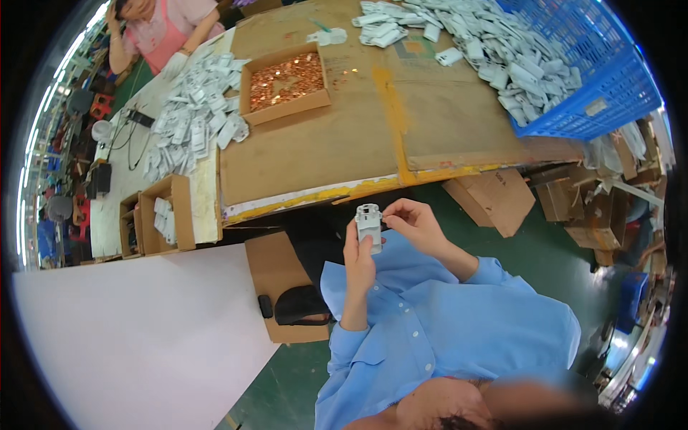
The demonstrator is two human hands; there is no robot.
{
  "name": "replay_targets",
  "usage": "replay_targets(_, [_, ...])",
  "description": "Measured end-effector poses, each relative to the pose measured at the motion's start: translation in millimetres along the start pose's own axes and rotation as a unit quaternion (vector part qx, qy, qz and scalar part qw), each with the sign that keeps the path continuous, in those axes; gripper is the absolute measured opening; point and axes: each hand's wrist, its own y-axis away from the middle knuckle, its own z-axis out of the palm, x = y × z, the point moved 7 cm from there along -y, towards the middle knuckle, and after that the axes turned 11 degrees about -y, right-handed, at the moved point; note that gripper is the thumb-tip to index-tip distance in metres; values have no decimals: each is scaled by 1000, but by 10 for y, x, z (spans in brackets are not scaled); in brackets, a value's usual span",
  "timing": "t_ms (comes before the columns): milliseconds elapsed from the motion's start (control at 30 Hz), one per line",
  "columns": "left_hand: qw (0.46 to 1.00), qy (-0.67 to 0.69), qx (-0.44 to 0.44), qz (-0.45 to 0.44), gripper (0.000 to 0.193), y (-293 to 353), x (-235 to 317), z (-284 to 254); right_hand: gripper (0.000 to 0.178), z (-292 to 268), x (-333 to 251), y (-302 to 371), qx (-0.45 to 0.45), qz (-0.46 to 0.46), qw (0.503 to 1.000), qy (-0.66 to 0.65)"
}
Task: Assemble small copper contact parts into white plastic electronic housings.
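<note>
My left hand (360, 264) is closed around a small white plastic housing (370, 235), its thumb lying along the front. The housing stands upright, with cut-outs at its upper end, in front of my blue shirt and just off the table's near edge. At the housing's upper right side, my right hand (417, 228) pinches thumb and forefinger together. Whatever those fingertips hold is too small to make out. Beyond my hands, a shallow cardboard box (287, 109) on the table contains many small copper-coloured metal pieces (285, 79).
White housings lie heaped at the left (197, 118) and at the far right (494, 46), beside a tipped blue plastic crate (595, 93). A small carton (188, 215) holds more housings. Across the table sits a person (168, 32) in pink. Cardboard boxes (494, 201) stand under the table's right side.
</note>
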Motion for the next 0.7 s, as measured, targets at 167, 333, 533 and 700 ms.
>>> replay_targets(167, [1000,0,-18,-5,47,-18,98,37,8,48,-115,-42,7,-94,989,114])
replay_targets(333, [999,-9,-34,7,48,-16,167,85,7,201,-298,-24,8,-121,964,236])
replay_targets(533, [999,-31,-30,9,48,30,190,110,6,275,-279,-42,12,-139,945,294])
replay_targets(700, [998,-56,-24,19,45,54,204,72,10,273,-300,-82,24,-151,944,292])
